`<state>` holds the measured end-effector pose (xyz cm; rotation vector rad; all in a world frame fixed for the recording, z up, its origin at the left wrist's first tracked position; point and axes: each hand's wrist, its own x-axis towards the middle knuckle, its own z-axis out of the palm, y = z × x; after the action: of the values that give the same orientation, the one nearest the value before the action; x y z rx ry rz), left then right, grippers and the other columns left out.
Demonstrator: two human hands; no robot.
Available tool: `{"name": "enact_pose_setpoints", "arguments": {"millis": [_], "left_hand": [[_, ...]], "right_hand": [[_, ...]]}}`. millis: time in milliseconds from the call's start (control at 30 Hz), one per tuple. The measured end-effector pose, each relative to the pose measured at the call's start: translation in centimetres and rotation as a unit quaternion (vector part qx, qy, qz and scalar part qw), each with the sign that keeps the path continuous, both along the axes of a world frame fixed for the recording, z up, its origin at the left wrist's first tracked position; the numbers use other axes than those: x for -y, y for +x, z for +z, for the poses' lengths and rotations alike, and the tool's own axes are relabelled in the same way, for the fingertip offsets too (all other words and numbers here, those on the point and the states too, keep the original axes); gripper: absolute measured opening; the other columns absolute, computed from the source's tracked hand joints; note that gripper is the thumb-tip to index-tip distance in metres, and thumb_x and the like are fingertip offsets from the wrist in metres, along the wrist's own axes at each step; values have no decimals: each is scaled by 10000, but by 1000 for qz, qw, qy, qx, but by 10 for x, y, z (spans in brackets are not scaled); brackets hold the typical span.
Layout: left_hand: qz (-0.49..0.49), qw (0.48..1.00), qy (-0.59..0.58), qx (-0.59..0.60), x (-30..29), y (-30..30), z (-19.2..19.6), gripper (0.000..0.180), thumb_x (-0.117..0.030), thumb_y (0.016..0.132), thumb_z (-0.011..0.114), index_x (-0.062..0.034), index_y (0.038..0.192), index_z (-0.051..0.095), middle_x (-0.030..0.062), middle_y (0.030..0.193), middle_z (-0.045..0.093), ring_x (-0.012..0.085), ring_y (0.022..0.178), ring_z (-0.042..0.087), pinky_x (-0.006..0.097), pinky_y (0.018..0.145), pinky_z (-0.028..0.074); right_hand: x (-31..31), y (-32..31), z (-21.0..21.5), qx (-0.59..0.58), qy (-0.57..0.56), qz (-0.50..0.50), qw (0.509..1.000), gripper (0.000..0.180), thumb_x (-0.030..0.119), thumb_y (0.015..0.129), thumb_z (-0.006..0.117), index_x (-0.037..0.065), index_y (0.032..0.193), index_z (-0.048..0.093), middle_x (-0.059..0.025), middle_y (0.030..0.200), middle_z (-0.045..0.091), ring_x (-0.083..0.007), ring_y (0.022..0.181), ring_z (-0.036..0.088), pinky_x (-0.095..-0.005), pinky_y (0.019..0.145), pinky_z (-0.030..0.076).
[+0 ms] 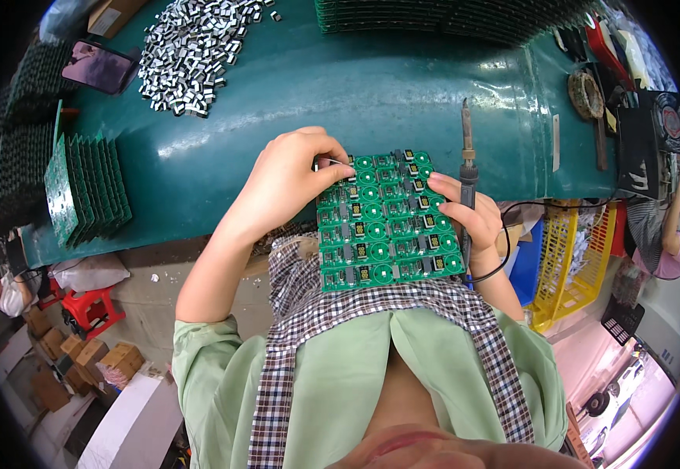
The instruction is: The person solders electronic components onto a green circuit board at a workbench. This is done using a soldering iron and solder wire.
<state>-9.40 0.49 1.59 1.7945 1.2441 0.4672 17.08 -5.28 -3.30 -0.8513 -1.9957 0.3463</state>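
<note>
Head view shows a green circuit panel (pixel 387 223) lying at the bench (pixel 371 86) edge, just above the person's lap. Left hand (pixel 289 184) presses on its upper left corner, fingers pinched around a thin wire, apparently solder. Right hand (pixel 465 215) grips a soldering iron (pixel 467 168) like a pen, tip up. Farther off lie a pile of small metal parts (pixel 191 51) and stacked boards (pixel 86 187).

A heap of small metal parts (pixel 191 51) lies beside stacked green boards (pixel 86 187).
</note>
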Motion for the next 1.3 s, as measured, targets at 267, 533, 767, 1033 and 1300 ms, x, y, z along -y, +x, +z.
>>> {"name": "enact_pose_setpoints", "arguments": {"millis": [267, 533, 767, 1033, 1300], "left_hand": [[-99, 994, 4, -40, -14, 0, 7, 136, -85, 735, 701, 7, 830, 668, 81, 739, 580, 178, 660, 533, 304, 598, 421], [-123, 992, 1, -7, -16, -1, 3, 142, -79, 735, 696, 19, 831, 663, 91, 751, 593, 188, 671, 544, 308, 608, 427], [-33, 999, -15, 12, -6, -7, 5, 136, -52, 756, 681, 15, 874, 668, 55, 748, 577, 122, 642, 494, 263, 572, 380], [20, 986, -21, 166, 25, -23, 2, 115, -2, 772, 672, -3, 887, 686, 32, 753, 570, 80, 635, 466, 222, 524, 327], [-80, 989, -76, 101, 12, -8, 15, 144, -89, 729, 714, -18, 851, 686, 57, 697, 546, 143, 610, 510, 281, 562, 405]], "right_hand": [[-1, -1, 2, -2, -1, -7, 1000, 162, 16, 764, 658, 48, 888, 559, -175, 947, 687, -336, 865, 691, -356, 683, 580], [0, -1, 1, -9, -5, -3, 1000, 168, 23, 766, 658, 44, 899, 557, -179, 938, 686, -342, 863, 691, -362, 679, 577], [-1, -1, 0, -16, -7, -2, 1000, 188, 24, 750, 652, 38, 908, 551, -188, 951, 683, -351, 878, 686, -366, 691, 574], [-2, -3, 3, -19, -21, -14, 1000, 169, 46, 768, 640, 34, 907, 544, -187, 953, 683, -357, 878, 684, -377, 710, 570], [0, -1, 3, -6, -16, -8, 1000, 156, 50, 769, 641, 31, 890, 546, -193, 945, 683, -360, 872, 685, -377, 707, 572]]}}
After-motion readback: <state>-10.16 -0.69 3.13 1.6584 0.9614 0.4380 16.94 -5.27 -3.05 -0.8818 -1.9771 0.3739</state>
